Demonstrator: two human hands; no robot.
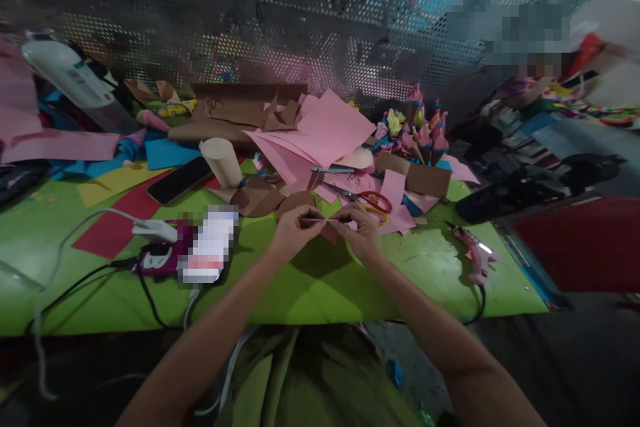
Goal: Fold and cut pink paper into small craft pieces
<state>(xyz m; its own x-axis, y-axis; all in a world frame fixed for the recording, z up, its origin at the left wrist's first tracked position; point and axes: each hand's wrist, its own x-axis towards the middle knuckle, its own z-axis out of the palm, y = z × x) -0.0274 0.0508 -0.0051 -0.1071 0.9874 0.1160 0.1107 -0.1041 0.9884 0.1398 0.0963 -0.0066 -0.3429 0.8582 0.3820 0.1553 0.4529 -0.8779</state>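
Observation:
Between both hands, just above the green table [310, 297], is a small piece of pink paper [329, 233] seen nearly edge-on. The fingertips of my left hand [295, 232] pinch its left end. From the other side, my right hand [362, 232] pinches its right end, and the two thumbs almost meet. Part of the piece is hidden by the fingers. Right behind the hands lie scissors [376, 200] with red and yellow handles, on scraps of pink paper. Brown paper pieces [259, 197] lie beyond my left hand.
A pink glue gun [479, 257] lies at the right. On the left are a lit phone [210, 247], a purple power strip [161, 259] with cables, a dark phone [180, 181] and a cardboard tube [221, 163]. Pink sheets [327, 127] and paper cones [425, 137] stand behind.

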